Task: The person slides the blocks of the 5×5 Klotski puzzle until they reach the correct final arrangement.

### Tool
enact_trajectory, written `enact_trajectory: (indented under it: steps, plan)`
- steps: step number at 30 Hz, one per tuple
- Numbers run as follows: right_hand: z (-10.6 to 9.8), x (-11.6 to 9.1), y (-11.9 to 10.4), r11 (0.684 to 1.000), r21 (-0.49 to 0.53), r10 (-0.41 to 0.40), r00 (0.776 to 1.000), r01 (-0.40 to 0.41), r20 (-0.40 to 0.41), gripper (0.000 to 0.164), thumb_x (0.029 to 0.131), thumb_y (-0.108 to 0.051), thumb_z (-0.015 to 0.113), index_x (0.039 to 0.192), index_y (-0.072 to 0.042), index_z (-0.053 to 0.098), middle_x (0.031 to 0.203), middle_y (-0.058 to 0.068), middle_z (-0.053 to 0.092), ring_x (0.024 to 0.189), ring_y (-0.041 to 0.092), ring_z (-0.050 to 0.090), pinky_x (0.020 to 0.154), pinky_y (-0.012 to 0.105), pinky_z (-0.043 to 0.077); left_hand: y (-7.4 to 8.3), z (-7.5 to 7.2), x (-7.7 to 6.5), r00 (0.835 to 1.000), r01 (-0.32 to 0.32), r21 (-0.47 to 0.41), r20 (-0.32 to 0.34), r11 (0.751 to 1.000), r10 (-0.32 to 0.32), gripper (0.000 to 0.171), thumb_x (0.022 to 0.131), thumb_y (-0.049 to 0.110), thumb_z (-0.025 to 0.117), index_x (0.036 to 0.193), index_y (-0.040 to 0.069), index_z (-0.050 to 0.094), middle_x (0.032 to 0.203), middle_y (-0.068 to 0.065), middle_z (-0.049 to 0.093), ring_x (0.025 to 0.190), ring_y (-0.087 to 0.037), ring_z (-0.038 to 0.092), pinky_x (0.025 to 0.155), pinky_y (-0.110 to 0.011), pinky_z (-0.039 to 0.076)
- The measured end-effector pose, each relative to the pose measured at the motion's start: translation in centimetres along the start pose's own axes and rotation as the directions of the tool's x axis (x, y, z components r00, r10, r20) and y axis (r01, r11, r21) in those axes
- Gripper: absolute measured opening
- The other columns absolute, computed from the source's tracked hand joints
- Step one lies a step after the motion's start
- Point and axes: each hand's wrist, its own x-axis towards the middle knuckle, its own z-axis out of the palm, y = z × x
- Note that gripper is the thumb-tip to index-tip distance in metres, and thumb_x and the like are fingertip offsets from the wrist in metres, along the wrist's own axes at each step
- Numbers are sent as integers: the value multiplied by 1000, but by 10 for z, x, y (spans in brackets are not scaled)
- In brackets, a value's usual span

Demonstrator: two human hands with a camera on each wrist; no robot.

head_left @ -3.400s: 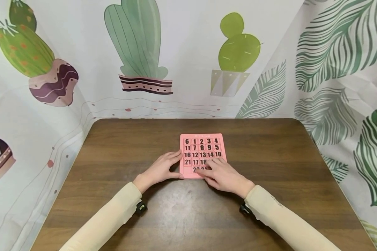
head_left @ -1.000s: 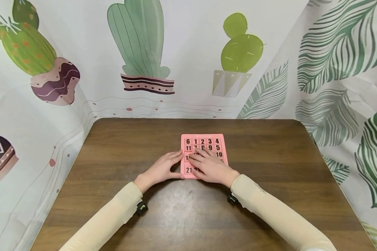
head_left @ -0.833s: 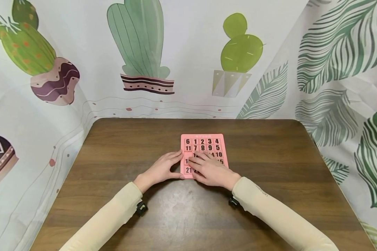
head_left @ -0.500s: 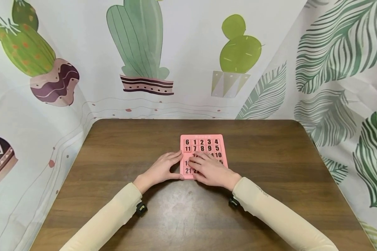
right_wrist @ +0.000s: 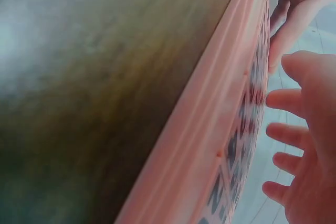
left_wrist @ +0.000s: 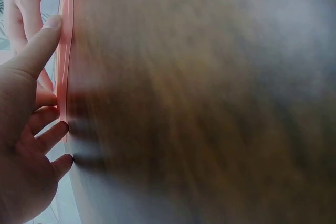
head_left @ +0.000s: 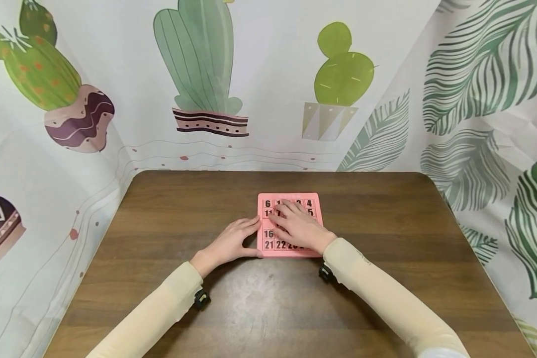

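A pink number slide puzzle lies flat on the table, numbered tiles facing up. My left hand touches its left side, thumb at the near corner and fingertips farther up the edge. In the left wrist view the thumb meets the puzzle's pink side. Over the tiles is my right hand, its spread fingers hiding much of the middle rows. The right wrist view has those fingers apart from the tile face. Tile 16 stands above tile 21 in the left column, with a bare slot over them.
The brown wooden table extends around the puzzle on all sides. Behind it hangs a white cloth printed with cacti and leaves. A small black device is strapped at the left wrist, another at the right.
Tiles 21 and 16 have each moved down one place in the left column, leaving its third slot bare. My right hand has shifted toward the far side, uncovering the bottom row. My left hand stays put.
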Motion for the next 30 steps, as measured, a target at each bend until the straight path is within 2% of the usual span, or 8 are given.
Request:
enact_trajectory:
  steps: [6, 12, 18, 26, 30]
  plan:
    - [-1, 1, -3, 1000, 3, 17, 997, -17, 72, 51, 109, -41, 50, 152, -14, 56, 158, 5, 51, 155, 35, 29, 125, 58, 22, 1, 0, 0, 1000, -6, 1, 0, 1000, 6, 94, 86, 52, 82, 156, 2, 46, 165, -14, 38, 148, -39, 40, 122, -58, 30]
    - [-3, -6, -8, 1000, 0, -19, 998, 19, 60, 50, 108, -40, 52, 150, -13, 59, 157, 5, 52, 154, 37, 32, 124, 61, 24, 1, 0, 0, 1000, -4, 5, -5, 1000, 4, 94, 86, 52, 83, 156, 2, 46, 165, -13, 38, 148, -38, 40, 122, -56, 31]
    - [-5, -10, -16, 999, 12, -46, 998, 45, 39, 49, 107, -35, 54, 147, -9, 60, 153, 7, 56, 151, 36, 37, 123, 57, 30, 2, -1, 0, 1000, -11, -4, -9, 1000, 11, 94, 85, 51, 83, 156, 1, 46, 165, -14, 39, 148, -37, 41, 121, -57, 31]
    - [-5, -15, -23, 1000, 2, -18, 997, 18, 75, 51, 108, -37, 53, 151, -10, 57, 156, 8, 52, 153, 36, 34, 121, 61, 32, 2, -2, -1, 1000, -15, 3, -14, 1000, 15, 93, 85, 50, 83, 155, 0, 47, 164, -15, 40, 147, -37, 42, 121, -57, 32]
    - [-5, -14, -21, 999, 26, -25, 998, 24, 58, 50, 107, -35, 54, 149, -9, 58, 154, 10, 54, 151, 38, 37, 120, 61, 33, 3, -2, 1, 1000, -20, 5, -17, 1000, 20, 93, 85, 50, 83, 155, 0, 47, 164, -14, 41, 146, -38, 42, 120, -57, 32]
